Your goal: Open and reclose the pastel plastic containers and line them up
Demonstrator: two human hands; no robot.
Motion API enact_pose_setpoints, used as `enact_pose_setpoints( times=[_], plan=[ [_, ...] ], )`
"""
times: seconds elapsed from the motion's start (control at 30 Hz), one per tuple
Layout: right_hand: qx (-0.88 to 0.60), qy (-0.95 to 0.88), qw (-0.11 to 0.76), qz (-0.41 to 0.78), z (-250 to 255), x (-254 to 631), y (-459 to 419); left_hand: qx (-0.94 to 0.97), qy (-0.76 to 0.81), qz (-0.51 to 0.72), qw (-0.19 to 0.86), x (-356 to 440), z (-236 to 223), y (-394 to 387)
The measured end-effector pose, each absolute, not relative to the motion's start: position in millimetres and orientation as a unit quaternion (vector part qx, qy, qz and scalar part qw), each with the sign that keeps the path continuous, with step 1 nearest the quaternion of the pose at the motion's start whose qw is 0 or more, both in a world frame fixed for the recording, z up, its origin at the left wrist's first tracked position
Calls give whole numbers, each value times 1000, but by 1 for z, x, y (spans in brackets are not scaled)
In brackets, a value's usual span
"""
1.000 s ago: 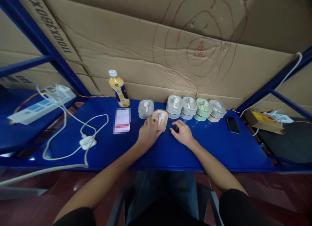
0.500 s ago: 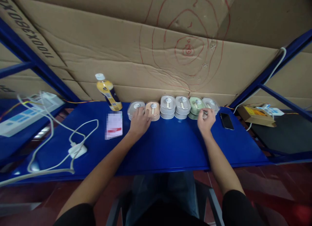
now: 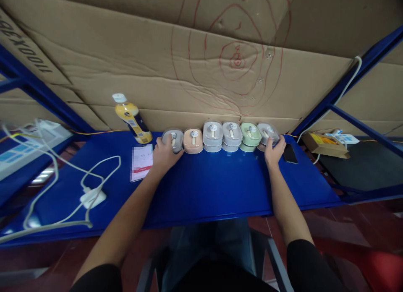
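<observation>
1. Fingers [image 3: 163, 143] of the left hand [image 3: 165, 156] curl over the lid of a rounded grey plastic case [image 3: 178, 140] at the row's left end; whether they grip it or merely rest there cannot be told.
2. Fingertips [image 3: 272, 144] of the right hand [image 3: 273, 154] meet the near edge of a rounded grey plastic end case [image 3: 267, 130] at the row's right end, their grip equally unclear.
3. Both hands have just spread apart, and now bracket the row's two ends.
4. Between them, on a blue steel shelf [image 3: 214, 187], stand a peach plastic case [image 3: 193, 141], two stacked grey plastic pairs [image 3: 222, 133] and a stacked green plastic pair [image 3: 251, 134].
5. A black smartphone [image 3: 290, 153] lies just beyond the right hand; a blurred paper slip [image 3: 141, 162] lies just beside the left.
</observation>
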State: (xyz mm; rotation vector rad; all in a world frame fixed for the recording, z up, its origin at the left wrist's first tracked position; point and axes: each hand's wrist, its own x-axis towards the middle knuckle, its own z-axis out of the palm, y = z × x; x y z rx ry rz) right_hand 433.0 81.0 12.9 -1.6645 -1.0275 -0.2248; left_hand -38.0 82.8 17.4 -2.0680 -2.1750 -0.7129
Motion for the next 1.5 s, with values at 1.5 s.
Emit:
enact_pose_setpoints(
  times=[1.5],
  plan=[
    [-677,-538,502,-24,11,381,90,-594,-644,-467,-123,-54,31,100]
  ],
)
